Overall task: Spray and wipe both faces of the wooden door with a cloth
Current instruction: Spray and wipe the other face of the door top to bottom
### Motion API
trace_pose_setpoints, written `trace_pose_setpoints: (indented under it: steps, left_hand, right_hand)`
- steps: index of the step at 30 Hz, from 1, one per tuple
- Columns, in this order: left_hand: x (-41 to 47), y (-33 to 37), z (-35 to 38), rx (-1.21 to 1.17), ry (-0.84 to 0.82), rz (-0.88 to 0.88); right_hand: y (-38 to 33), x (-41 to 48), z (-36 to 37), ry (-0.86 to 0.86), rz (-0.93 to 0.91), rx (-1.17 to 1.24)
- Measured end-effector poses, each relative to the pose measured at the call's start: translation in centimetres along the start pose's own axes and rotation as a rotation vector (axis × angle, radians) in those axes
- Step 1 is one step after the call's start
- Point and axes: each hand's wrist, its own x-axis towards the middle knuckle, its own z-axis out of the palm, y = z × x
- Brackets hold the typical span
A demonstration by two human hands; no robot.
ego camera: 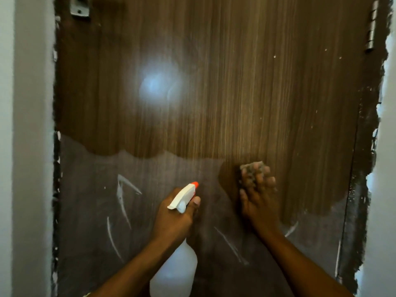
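Two hands are at work on the wooden door (235,82), which fills the frame from edge to edge. Upper portion of its face: dark, glossy grain with a bright glare (157,86) left of centre. Lower portion: dull, greyish film, crossed by pale scratch marks (123,196). The boundary between the two runs in a wavy line across mid-frame. Left hand (175,215), lower centre: fingers wrapped round the neck of a white spray bottle (175,269), its orange nozzle pointed at the door. Right hand (259,196), right of centre: fingers bent over a bunched cloth (251,168), pressing it against the door at the edge of the dull area. Hinge (371,26) at upper right; metal plate (79,8) at upper left. White walls (32,146) flank the door, with ragged paint along both edges.
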Motion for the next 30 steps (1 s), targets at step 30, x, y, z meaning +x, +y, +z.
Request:
trace_pose_setpoints:
  steps: [30]
  left_hand:
    - [4.7,-0.7,-12.4,0.064,0.107,-0.093]
  right_hand:
    - [-10.9,1.9,0.9,-0.037,-0.625,-0.071]
